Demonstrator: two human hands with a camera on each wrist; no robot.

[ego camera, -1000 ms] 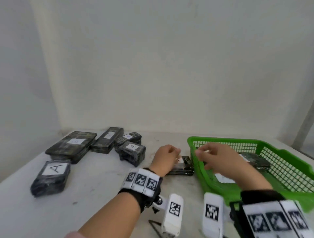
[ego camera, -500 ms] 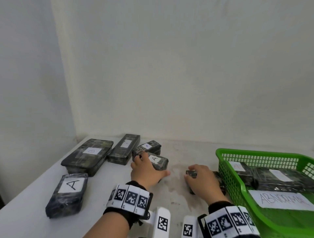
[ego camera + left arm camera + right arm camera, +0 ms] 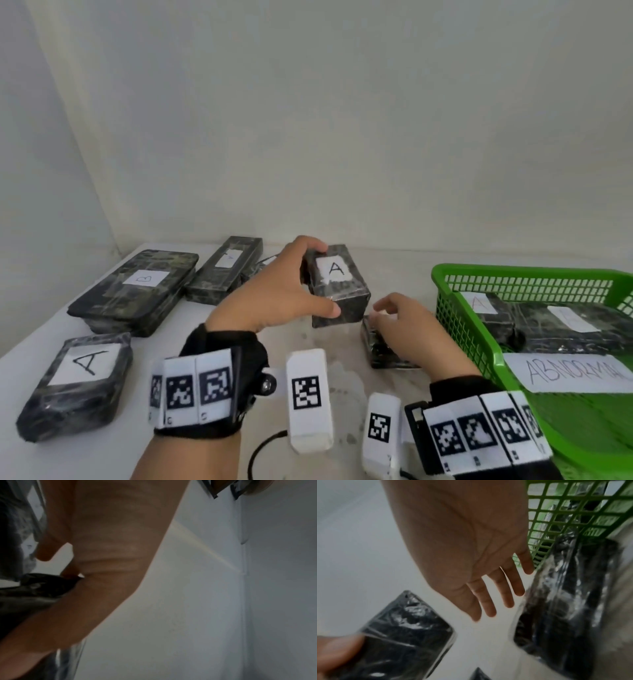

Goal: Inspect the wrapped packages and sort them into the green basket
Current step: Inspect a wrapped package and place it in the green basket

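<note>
White table (image 3: 191,404) carries wrapped packages (image 3: 133,291) and green basket (image 3: 459,329).

A black film-wrapped package labelled A (image 3: 337,286) is lifted off the counter, left of the green plastic mesh basket (image 3: 455,322) holding two wrapped packages (image 3: 548,325).

- The basket (image 3: 486,274) runs off the right edge of the head view; its paper label (image 3: 568,373) is cut after "ABNORMA".
- A small package (image 3: 380,346) at centre right lies half hidden under the right hand (image 3: 411,329).
- The left wrist view is blurred; the left hand (image 3: 106,561) fills it, the dark wrap (image 3: 34,588) at left is indistinct.
</note>
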